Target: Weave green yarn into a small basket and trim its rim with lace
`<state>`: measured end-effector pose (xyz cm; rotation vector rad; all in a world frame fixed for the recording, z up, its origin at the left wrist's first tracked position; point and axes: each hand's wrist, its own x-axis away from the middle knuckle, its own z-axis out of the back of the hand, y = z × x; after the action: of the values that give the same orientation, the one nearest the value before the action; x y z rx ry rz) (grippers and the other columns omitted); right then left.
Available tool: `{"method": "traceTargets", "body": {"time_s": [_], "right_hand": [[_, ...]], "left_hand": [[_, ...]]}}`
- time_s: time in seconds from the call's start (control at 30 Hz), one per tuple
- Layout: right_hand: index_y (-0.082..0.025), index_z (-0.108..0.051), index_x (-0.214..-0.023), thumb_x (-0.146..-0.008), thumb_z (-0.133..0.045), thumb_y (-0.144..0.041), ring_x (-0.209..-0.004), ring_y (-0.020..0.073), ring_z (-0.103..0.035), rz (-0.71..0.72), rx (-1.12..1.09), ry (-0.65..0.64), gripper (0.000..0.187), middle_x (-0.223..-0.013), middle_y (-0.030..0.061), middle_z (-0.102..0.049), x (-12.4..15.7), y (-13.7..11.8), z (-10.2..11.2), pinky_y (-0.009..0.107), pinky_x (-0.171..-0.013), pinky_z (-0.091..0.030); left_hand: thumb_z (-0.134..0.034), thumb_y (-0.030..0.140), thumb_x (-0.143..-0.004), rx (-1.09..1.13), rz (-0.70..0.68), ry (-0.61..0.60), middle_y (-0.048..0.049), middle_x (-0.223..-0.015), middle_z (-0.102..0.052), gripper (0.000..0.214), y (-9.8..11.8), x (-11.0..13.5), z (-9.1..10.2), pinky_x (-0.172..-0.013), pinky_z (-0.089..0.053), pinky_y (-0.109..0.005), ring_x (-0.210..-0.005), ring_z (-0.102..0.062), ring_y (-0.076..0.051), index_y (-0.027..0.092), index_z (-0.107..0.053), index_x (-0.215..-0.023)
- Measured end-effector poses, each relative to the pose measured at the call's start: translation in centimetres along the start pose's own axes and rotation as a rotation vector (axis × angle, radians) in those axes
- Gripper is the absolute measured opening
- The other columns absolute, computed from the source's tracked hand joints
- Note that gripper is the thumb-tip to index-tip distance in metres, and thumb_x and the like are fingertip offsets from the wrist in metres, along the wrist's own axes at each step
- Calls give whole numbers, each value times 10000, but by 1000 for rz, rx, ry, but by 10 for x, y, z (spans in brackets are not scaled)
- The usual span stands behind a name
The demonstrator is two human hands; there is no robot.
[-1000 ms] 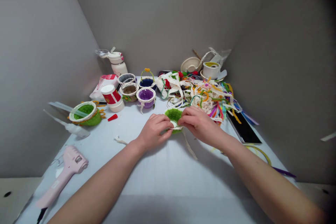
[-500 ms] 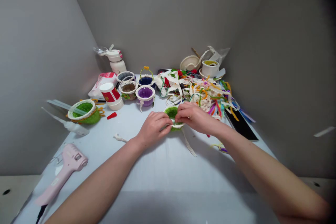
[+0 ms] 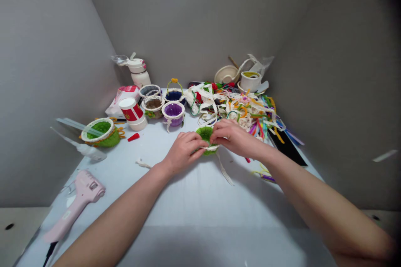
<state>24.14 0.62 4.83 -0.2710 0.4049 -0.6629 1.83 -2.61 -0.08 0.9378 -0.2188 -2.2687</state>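
A small green basket [image 3: 205,132] stands upright in the middle of the table, with white lace trim [image 3: 210,148] along its near rim. My left hand [image 3: 187,150] pinches the rim and lace on the left side, thumb outside and fingers over the edge. From the right, my right hand [image 3: 230,135] closes its fingers on the rim, the fingertips dipping inside the basket. A loose lace end [image 3: 224,170] trails from the basket onto the table toward me. What lies beneath the right fingertips is partly hidden.
At left lie a pink glue gun [image 3: 77,204] and a larger green basket [image 3: 108,135] holding clear sticks. Behind are a red-and-white cup [image 3: 133,114], a purple basket [image 3: 173,112] and a white bottle [image 3: 140,73]. A heap of lace and ribbons [image 3: 241,108] covers the back right.
Both hands stay at the basket's rim. My right fingers have shifted very slightly to the right, and the left fingers press a little flatter along the lace.
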Motion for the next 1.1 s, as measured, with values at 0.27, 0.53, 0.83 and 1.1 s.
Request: {"method": "traceTargets", "body": {"time_s": [0.27, 0.53, 0.83, 1.1], "right_hand": [[-222, -728, -810, -932, -559, -217, -877, 187, -524, -2, 7, -21, 209, -832, 39, -637, 1, 1, -1, 335, -807, -289], [-229, -733, -813, -930, -557, -198, -876, 185, -510, -3, 32, -48, 213, -835, 35, -636, -2, -2, 1, 337, -800, -269], [-237, -721, -785, -944, -525, -176, -877, 174, -467, 135, 115, -36, 261, -796, 20, -624, -10, -4, 5, 354, -822, -237], [-237, -724, -823, -951, -529, -192, -854, 168, -472, 192, 32, -71, 238, -789, 19, -637, -12, 2, -3, 347, -826, -269]], "left_hand": [[-603, 296, -900, 56, 33, 15, -37, -891, -641, 135, 0, 0, 0, -766, -395, -315, -857, -601, -159, 205, -700, -927], [-611, 240, -883, 98, 46, 59, -29, -876, -643, 94, 0, 0, -5, -781, -407, -317, -846, -599, -156, 205, -698, -892], [-606, 237, -881, 96, 54, 53, -33, -877, -658, 110, 2, -1, -5, -796, -417, -327, -840, -598, -159, 204, -711, -871], [-593, 260, -896, 97, 59, 50, -41, -882, -669, 134, 0, 0, -5, -796, -422, -334, -843, -605, -164, 199, -710, -874]]}}
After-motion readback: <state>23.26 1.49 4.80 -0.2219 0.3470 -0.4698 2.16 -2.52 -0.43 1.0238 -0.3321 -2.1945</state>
